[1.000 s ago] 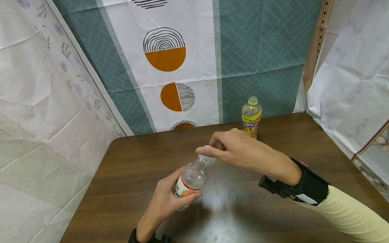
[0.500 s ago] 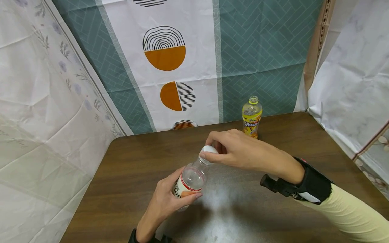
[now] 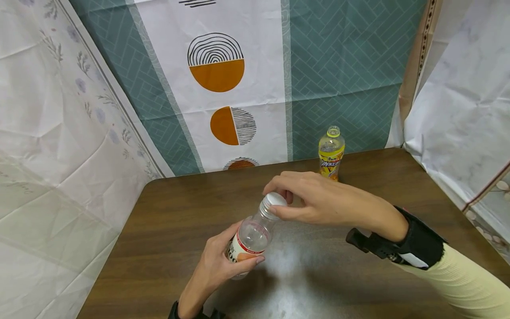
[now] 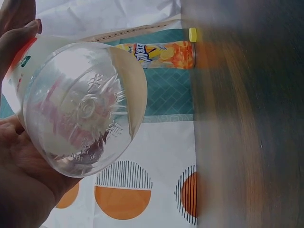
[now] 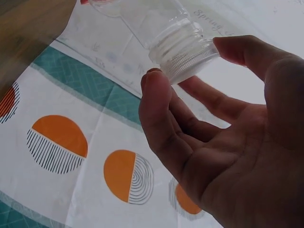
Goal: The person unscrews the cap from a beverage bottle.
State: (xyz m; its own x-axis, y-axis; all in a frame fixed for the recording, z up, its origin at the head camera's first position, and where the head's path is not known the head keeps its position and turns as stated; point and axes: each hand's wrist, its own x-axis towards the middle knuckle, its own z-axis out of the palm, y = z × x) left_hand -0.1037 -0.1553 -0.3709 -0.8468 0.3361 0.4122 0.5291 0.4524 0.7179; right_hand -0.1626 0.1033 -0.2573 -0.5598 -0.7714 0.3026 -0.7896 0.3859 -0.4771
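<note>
My left hand (image 3: 219,257) grips a clear plastic bottle (image 3: 253,235) round its white-and-red label, holding it tilted with the neck up and to the right. A white ribbed cap (image 3: 276,199) sits on the bottle's mouth. My right hand (image 3: 314,197) has its thumb and fingertips at the cap's sides, thumb on the near edge. The right wrist view shows the thumb and forefinger on either side of the cap (image 5: 190,61). In the left wrist view the bottle's bottom (image 4: 85,109) faces the camera, well off the table.
A bottle with a yellow label (image 3: 330,155) stands uncapped at the back of the brown wooden table (image 3: 167,248). Beside its base lies a yellow cap (image 4: 193,34). Patterned cloth (image 3: 338,66) hangs behind the table, and white cloths hang at both sides.
The right fingers have shifted around the cap, showing more of its white top, and the right wrist has moved slightly right and down. The left hand and bottle stay nearly still.
</note>
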